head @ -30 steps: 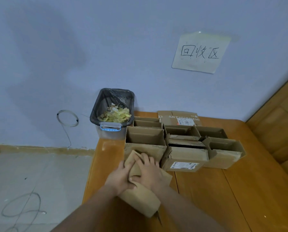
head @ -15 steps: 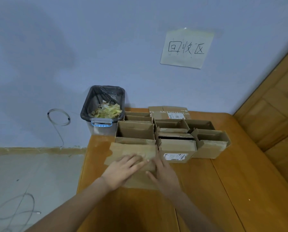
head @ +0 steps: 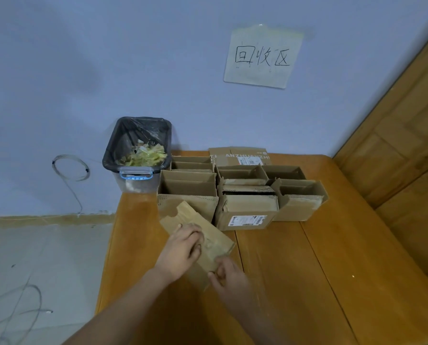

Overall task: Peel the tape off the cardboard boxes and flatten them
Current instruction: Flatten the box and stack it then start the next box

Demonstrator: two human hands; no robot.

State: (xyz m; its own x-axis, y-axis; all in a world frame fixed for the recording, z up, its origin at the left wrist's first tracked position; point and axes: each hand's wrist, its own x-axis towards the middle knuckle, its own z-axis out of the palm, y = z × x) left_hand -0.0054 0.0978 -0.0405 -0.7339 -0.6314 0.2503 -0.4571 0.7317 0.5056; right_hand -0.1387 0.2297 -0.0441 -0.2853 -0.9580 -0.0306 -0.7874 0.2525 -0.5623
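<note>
Flattened box (head: 209, 241) under both hands (apparently gripped).

A: Your light is dim and flat, bluish on the wall (head: 158, 58), no hard glare anywhere.

B: Shadows?

A: Soft ones. A broad dark smudge on the wall upper left, faint shade under your left hand (head: 180, 250) and right hand (head: 229, 275).

B: Sharpness?

A: Soft overall. Your hands are motion-blurred, fingers smeared. The paper sign (head: 262, 57) reads fine. Small label print on the boxes (head: 247, 210) is unreadable.

B: Distortion?

A: Wide-angle bend: the wooden panel (head: 407, 145) at right leans, table (head: 332, 270) edges splay outward, the corners stretch.
</note>
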